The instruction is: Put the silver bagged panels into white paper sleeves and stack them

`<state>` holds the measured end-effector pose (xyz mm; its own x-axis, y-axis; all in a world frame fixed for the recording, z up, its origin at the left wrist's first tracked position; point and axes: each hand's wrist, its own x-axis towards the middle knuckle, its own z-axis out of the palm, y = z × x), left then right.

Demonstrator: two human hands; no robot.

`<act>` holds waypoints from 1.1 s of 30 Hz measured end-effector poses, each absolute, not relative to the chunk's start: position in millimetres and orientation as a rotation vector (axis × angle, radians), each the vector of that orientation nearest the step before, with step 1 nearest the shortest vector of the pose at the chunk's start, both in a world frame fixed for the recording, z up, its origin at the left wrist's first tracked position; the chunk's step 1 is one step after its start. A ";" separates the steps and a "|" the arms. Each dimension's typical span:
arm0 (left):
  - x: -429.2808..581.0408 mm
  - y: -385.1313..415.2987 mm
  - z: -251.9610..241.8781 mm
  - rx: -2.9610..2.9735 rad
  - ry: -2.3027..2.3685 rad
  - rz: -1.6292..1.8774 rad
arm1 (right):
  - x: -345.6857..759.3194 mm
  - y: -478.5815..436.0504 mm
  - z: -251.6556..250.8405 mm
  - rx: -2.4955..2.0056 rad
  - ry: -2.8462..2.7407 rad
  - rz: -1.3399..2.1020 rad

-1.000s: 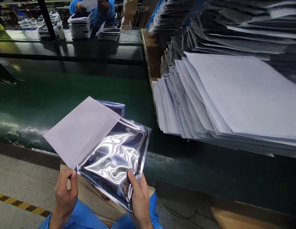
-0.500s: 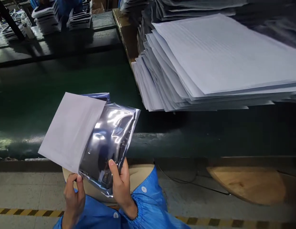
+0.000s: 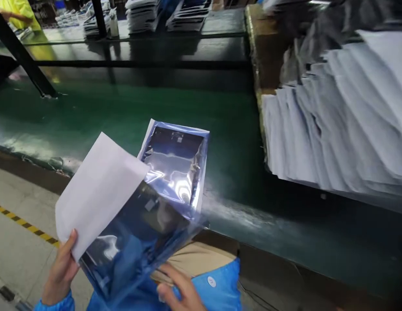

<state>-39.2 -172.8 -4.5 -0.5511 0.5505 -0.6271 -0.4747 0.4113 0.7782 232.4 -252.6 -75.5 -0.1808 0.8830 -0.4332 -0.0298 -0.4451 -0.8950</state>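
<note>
My left hand (image 3: 63,268) is closed on the lower left corner of a white paper sleeve (image 3: 100,190), thumb on top. A dark flat panel in a clear plastic bag (image 3: 132,237) sticks out of the sleeve's right side, tilted and blurred. By the bag's lower right edge is my right hand (image 3: 180,287), thumb and forefinger apart with nothing visible between them; whether a fingertip touches the bag I cannot tell. Behind, a second bagged panel (image 3: 175,160) with a white backing lies on the green work surface (image 3: 233,164).
At right stands a tall stack of white sleeves (image 3: 337,125) beside a wooden board edge (image 3: 256,56). A dark post (image 3: 29,60) rises at the left. Piles of packed sheets (image 3: 142,15) and a person in a yellow garment (image 3: 21,15) are at the back.
The view has swung left. The bagged panel and sleeve have come away from the second panel, uncovering it. My left hand has taken the sleeve's corner; my right hand has let go of the bag's face.
</note>
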 end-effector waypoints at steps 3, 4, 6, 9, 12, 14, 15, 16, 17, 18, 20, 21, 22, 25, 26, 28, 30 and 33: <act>-85.8 -195.8 -26.6 0.145 1.687 1.219 | 261.3 -243.7 -75.5 -1.471 -0.715 1.567; -95.8 -201.0 -35.0 0.162 1.676 1.150 | 264.2 -238.6 -76.1 -1.440 -0.616 1.553; -104.8 -206.6 -51.6 0.191 1.634 0.985 | 259.1 -226.8 -80.7 -1.348 -0.530 1.610; -97.5 -204.8 -75.4 0.247 1.549 0.810 | 237.1 -206.9 -98.2 -1.319 -0.563 1.659; -82.5 -199.5 -97.4 0.265 1.524 0.818 | 220.2 -191.4 -120.6 -1.368 -0.587 1.572; -74.8 -198.2 -110.3 0.245 1.531 0.863 | 216.1 -188.5 -132.3 -1.413 -0.561 1.504; -71.9 -198.7 -115.8 0.231 1.536 0.881 | 215.5 -189.7 -136.7 -1.437 -0.539 1.478; -69.3 -200.0 -120.5 0.215 1.542 0.894 | 215.5 -192.6 -140.2 -1.458 -0.517 1.460; -66.8 -201.9 -124.3 0.198 1.545 0.898 | 216.0 -196.7 -143.1 -1.480 -0.494 1.449; -64.4 -204.6 -127.3 0.182 1.545 0.895 | 216.7 -201.9 -145.5 -1.502 -0.475 1.443; -59.6 -211.6 -130.4 0.153 1.540 0.878 | 219.2 -213.7 -149.7 -1.553 -0.449 1.436; -57.3 -215.8 -130.6 0.140 1.536 0.867 | 221.1 -220.0 -151.4 -1.585 -0.442 1.428; -55.3 -220.2 -130.1 0.129 1.534 0.858 | 223.4 -226.2 -152.9 -1.623 -0.439 1.418; -51.3 -234.4 -125.1 0.098 1.532 0.832 | 232.2 -243.7 -154.3 -1.738 -0.457 1.397; -50.6 -239.1 -122.8 0.089 1.533 0.821 | 235.2 -249.0 -153.3 -1.765 -0.472 1.404; -49.9 -248.0 -118.5 0.067 1.539 0.795 | 240.4 -258.2 -149.0 -1.783 -0.510 1.449; -49.9 -255.6 -116.1 0.040 1.555 0.766 | 243.8 -265.1 -143.0 -1.772 -0.547 1.509; -51.2 -262.6 -117.6 -0.007 1.600 0.741 | 246.0 -270.6 -135.9 -1.768 -0.565 1.534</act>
